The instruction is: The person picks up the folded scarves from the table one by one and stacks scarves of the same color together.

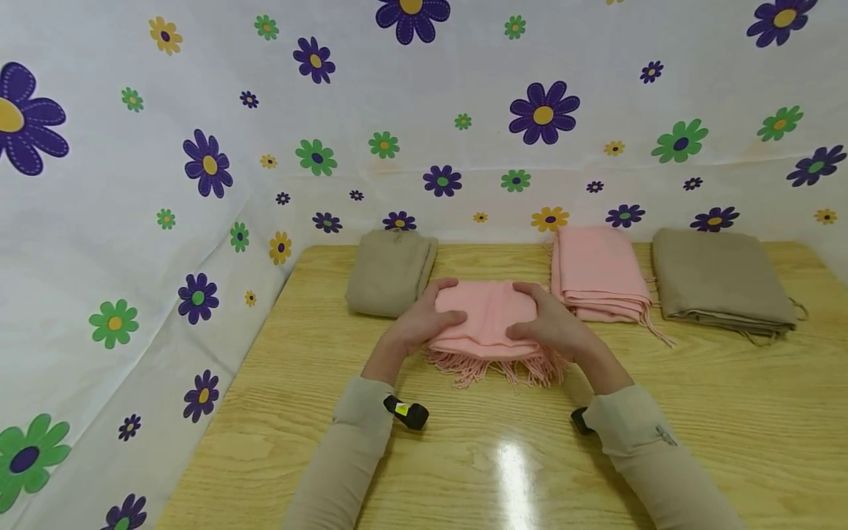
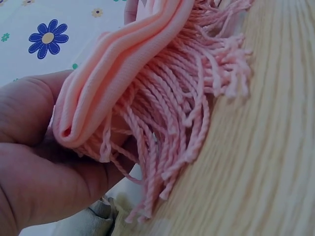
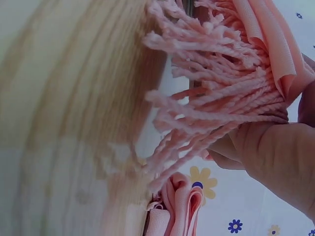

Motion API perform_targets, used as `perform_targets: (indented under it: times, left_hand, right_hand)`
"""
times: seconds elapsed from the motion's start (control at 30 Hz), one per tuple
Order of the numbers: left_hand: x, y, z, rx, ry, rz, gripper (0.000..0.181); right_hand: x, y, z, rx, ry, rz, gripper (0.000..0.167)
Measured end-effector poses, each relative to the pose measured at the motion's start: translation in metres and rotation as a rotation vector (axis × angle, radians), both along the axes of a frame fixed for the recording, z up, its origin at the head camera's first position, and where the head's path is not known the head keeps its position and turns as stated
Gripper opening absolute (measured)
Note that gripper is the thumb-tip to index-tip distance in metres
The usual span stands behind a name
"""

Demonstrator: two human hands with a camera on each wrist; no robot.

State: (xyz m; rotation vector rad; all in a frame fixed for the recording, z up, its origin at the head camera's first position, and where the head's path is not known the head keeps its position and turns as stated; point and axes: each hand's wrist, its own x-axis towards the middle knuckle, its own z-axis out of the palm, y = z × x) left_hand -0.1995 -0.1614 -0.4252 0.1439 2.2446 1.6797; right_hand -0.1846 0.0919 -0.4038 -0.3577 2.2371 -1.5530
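A folded pink scarf (image 1: 486, 316) with a twisted fringe is held between both hands over the middle of the table. At its left end, my left hand (image 1: 422, 318) grips the folded layers, the thumb on top. My right hand (image 1: 551, 322) grips the opposite end in the same way. In the left wrist view the stacked folds (image 2: 123, 73) show beside the left hand (image 2: 44, 157), and the fringe (image 2: 167, 113) hangs toward the wood. The right wrist view shows the right hand (image 3: 280, 152) at the scarf's edge, next to dangling fringe (image 3: 211, 98).
Behind the left hand lies a folded beige cloth (image 1: 391, 272). Another folded pink scarf (image 1: 599, 272) is close behind the right hand, with a larger folded beige cloth (image 1: 722, 280) farther right. A flowered sheet (image 1: 424, 96) rises behind the wooden table (image 1: 285, 442).
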Motion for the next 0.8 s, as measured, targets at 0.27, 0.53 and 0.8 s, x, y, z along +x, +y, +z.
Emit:
perform_targets:
  times: [0.27,0.53,0.8]
  left_hand:
    - [0.005,0.000,0.005,-0.042,0.063,0.002,0.067]
    - [0.012,0.000,0.004,0.117,0.004,0.014,0.056]
    - [0.014,0.003,0.015,0.319,-0.054,0.035,0.049]
  right_hand:
    - [0.005,0.005,0.003,-0.040,0.031,-0.004,0.086]
    - [0.007,0.016,0.002,-0.201,-0.066,-0.004,0.079]
    - [0.005,0.025,0.012,-0.454,-0.153,0.036,0.086]
